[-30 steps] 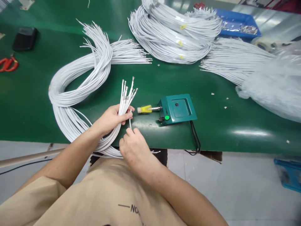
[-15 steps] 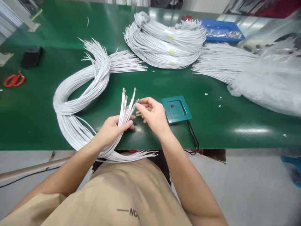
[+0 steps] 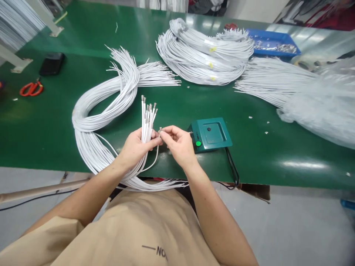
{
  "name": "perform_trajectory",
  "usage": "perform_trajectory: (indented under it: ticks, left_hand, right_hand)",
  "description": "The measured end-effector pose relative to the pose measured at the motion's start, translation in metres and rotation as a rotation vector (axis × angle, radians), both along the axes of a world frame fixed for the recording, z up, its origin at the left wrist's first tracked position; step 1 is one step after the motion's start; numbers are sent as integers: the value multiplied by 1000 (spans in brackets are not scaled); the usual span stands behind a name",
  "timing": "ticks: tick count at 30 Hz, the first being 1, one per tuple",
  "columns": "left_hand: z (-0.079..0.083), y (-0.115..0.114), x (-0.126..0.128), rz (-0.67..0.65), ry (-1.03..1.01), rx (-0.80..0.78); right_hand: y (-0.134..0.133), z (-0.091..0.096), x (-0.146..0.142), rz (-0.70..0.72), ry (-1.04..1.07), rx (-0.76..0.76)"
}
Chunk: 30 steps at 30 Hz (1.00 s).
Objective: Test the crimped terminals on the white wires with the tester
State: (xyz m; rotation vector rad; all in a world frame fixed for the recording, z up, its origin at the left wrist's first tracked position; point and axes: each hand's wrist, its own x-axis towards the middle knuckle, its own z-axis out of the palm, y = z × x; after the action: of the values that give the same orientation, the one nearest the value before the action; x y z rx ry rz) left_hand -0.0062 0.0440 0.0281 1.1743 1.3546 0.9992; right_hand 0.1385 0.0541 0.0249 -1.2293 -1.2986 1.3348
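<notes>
My left hand [image 3: 138, 145] is closed round a bunch of white wires [image 3: 146, 129], whose metal-tipped ends stick up above the thumb. Beside it, my right hand [image 3: 180, 145] pinches the tip of one single white wire [image 3: 155, 157], which bends away from the bunch near the left thumb. The rest of the bunch runs down over the table edge towards my lap. Just right of my right hand stands a small teal box [image 3: 213, 133] with a lit green button [image 3: 198, 143] and a recessed top; a black cable [image 3: 232, 168] hangs from it.
A looped bundle of white wires [image 3: 88, 111] lies at left. Behind are coiled white wires [image 3: 205, 55] with yellow tags, a blue tray [image 3: 273, 42] and plastic-wrapped wires [image 3: 318, 99]. Orange-handled scissors [image 3: 31, 88] and a black device [image 3: 51, 63] lie on the green table [image 3: 91, 33].
One wire now bends out of the bunch, its tip in my right hand's pinch. The yellow-and-metal piece by my right hand no longer shows. The box's green button has come into view.
</notes>
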Motion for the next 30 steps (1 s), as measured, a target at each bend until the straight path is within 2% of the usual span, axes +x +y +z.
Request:
perform_trajectory:
  ticks: [3,6,11,13,15,18,21,25,30]
  left_hand:
    - [2,0,1,5,36,-12]
    - [4,-1,1,-15,20,-29]
    - [2,-1,-1,-30,-30,-46]
    - [2,-1,-1,-34,-11,-41]
    - [3,-2,0,-53,-27,-59]
    - [8,-4,4,-105,-65,-81]
    - [10,-5,5,-115,-31,-54]
    - [5,-6,-1,-103,24,-43]
    - [0,-5,-4,-110,28,-12]
  right_hand:
    - [1,2,0,-47,7,0]
    - [2,3,-1,-60,105,-71]
    - [1,-5,-7,-16,574,-371]
    - [2,-8,-9,10,694,-465]
    - [3,-7,-9,11,713,-473]
    - [7,-3,-7,17,630,-443]
    - [10,0,-6,87,557,-452]
    - [7,-4,-3,136,654,-518]
    - [-3,-6,0,75,707,-503]
